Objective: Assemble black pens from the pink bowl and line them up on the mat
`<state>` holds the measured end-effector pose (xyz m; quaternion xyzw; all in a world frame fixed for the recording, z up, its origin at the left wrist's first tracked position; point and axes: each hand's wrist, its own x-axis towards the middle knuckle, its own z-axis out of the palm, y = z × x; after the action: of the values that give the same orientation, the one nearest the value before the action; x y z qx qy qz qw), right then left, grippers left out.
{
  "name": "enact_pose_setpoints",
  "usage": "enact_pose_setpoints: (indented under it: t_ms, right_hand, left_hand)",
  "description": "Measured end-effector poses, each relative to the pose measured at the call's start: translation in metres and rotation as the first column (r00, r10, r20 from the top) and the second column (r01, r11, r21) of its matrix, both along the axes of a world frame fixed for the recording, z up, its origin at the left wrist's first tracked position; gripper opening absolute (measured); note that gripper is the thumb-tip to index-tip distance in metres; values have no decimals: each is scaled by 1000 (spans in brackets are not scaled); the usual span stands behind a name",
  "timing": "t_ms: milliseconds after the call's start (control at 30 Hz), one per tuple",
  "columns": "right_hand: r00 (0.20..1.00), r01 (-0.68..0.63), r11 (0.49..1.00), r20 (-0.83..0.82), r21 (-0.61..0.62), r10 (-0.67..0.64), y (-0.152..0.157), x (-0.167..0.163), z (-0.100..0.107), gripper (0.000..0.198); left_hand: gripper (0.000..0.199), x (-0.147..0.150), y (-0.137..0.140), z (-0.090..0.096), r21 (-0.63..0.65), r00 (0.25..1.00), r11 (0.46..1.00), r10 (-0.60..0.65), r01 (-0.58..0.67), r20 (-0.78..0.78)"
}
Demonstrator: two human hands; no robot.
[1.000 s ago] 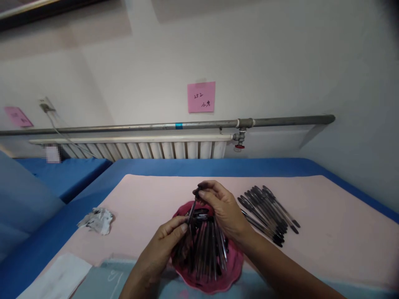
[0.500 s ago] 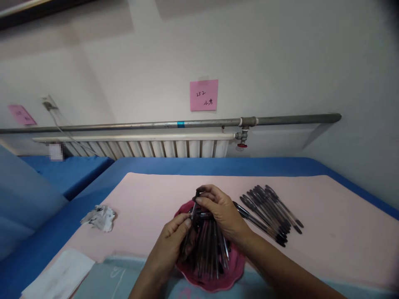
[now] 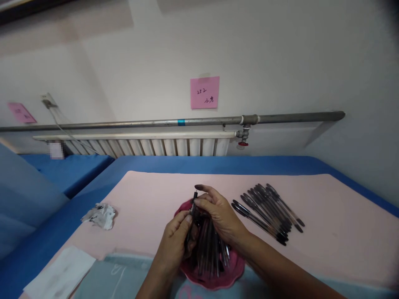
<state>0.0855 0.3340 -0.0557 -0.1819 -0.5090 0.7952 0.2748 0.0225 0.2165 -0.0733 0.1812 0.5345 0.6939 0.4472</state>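
A pen [image 3: 195, 195] with a black grip stands tip up between my two hands. My left hand [image 3: 175, 236] is closed on its lower barrel, thumb against fingers. Just below the tip, my right hand [image 3: 223, 215] pinches the pen; the index finger sticks up beside the point, its end stained dark. Under both hands sits a pink bowl [image 3: 222, 282] with a wavy rim, holding several clear pen barrels [image 3: 212, 253] and dark parts that I cannot make out. To the right, several capped black pens [image 3: 266, 211] lie side by side on the pink mat [image 3: 336, 232].
A crumpled, stained tissue [image 3: 101, 216] lies at the left of the mat. Nearer is a folded white paper [image 3: 60, 274] beside a grey-green cloth [image 3: 121, 276]. Behind the blue-covered table edge [image 3: 215, 165] stand a white radiator [image 3: 174, 146] and a metal pipe [image 3: 140, 124].
The right index finger has lifted off the pen's end, and the pen's tip now shows. Both hands stay above the bowl; the view has shifted slightly.
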Motion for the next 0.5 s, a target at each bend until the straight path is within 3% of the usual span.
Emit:
enact_pose_setpoints:
  t_ms: [200,500]
  right_hand:
    - [999,-21,999,45,29,20,-2,1,-1,38]
    - [996,-74,997,57,-21,75,-10,1,-3,35]
  left_hand:
    - [25,0,1,-1,7,1000,1000,-8,8,-24]
    - [24,-5,0,-3,-15,998,1000,3,-4,-59]
